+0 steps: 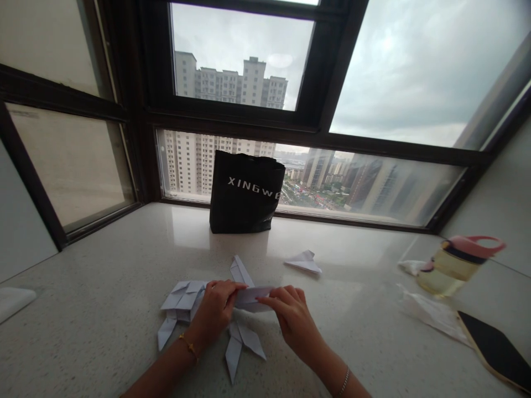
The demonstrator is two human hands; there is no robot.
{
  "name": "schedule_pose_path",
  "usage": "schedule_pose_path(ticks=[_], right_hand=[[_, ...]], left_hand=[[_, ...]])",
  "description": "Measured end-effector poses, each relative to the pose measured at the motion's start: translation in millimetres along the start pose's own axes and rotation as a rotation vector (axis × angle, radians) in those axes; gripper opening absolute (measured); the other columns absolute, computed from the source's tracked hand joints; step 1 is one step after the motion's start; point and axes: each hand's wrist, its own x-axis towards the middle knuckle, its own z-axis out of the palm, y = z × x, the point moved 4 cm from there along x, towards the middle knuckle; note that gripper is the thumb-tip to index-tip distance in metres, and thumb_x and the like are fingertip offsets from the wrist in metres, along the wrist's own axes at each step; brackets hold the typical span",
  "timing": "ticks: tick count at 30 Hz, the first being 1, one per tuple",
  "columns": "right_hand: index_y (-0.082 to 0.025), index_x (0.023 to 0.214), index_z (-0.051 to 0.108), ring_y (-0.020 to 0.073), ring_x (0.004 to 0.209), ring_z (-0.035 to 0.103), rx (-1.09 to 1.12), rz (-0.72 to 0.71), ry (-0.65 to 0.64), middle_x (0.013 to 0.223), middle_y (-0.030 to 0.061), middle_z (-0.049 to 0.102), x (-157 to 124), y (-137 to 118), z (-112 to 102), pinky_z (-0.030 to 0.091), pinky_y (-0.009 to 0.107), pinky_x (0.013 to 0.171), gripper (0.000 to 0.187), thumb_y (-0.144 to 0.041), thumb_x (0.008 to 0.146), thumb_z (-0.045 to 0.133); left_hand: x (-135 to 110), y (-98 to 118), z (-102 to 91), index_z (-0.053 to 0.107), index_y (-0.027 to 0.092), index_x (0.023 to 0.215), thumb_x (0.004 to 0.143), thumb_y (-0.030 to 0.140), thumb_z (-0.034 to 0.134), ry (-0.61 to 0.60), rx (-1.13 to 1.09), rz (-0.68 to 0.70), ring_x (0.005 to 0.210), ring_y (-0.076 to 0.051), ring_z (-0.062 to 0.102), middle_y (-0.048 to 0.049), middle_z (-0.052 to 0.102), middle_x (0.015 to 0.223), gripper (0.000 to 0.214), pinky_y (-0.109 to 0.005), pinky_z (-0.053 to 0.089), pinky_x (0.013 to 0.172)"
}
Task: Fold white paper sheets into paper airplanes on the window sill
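My left hand (215,310) and my right hand (289,315) both pinch a folded strip of white paper (253,295) just above the pale stone sill (103,309). The left fingers curl over the strip's left end and the right fingertips press on its right end. Under and around the hands lie several folded white paper shapes: one (182,296) left of the left hand, a pointed one (240,271) behind the strip, and long pointed ones (243,345) between my wrists. A gold bracelet sits on my left wrist and a silver one on my right.
A black paper bag (244,193) stands at the window. A folded paper plane (305,261) lies behind my right hand. At the right are a drink bottle with a pink lid (454,264), crumpled white paper (431,312) and a dark phone (495,348). A white object (12,301) lies far left.
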Motion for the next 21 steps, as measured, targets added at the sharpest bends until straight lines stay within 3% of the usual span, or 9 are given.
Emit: schedule_pose_path(ticks=[6,10,16,21], right_hand=[[-0.024,0.115,0.05,0.0179,0.081,0.05,0.128,0.049,0.116,0.088,0.0052,0.056,-1,-2,8,0.042,0.03,0.071,0.035,-0.01,0.086,0.037],[-0.023,0.115,0.048,0.0174,0.081,0.05,0.164,0.058,0.13,0.087,0.0048,0.055,-1,-5,10,0.043,0.03,0.073,0.034,-0.009,0.087,0.035],[-0.024,0.118,0.049,0.0226,0.1,0.045,-0.123,0.073,0.174,0.107,0.0073,0.053,-2,-7,5,0.035,0.038,0.086,0.038,-0.019,0.08,0.053],[-0.026,0.084,0.062,0.0173,0.081,0.052,-0.088,0.136,0.08,0.079,-0.001,0.062,0,-3,7,0.029,0.037,0.084,0.008,-0.021,0.079,0.058]], left_hand=[[-4,13,6.3,0.056,0.021,0.106,0.085,0.022,0.042,-0.083,0.022,0.145,0.093,-0.017,0.058,-0.0037,0.065,0.102,0.025,-0.039,0.032,0.092],[-6,16,11.0,0.055,0.02,0.105,0.084,0.022,0.046,-0.105,0.043,0.225,0.093,-0.017,0.058,-0.0041,0.065,0.102,0.022,-0.036,0.035,0.088],[-6,15,15.2,0.058,0.022,0.097,0.084,0.011,0.042,-0.083,0.072,0.273,0.085,-0.016,0.06,-0.0017,0.066,0.092,0.023,-0.034,0.037,0.082],[-6,16,15.2,0.057,0.022,0.102,0.085,0.013,0.043,-0.114,0.113,0.266,0.085,-0.016,0.059,-0.0023,0.066,0.093,0.023,-0.031,0.039,0.079]])
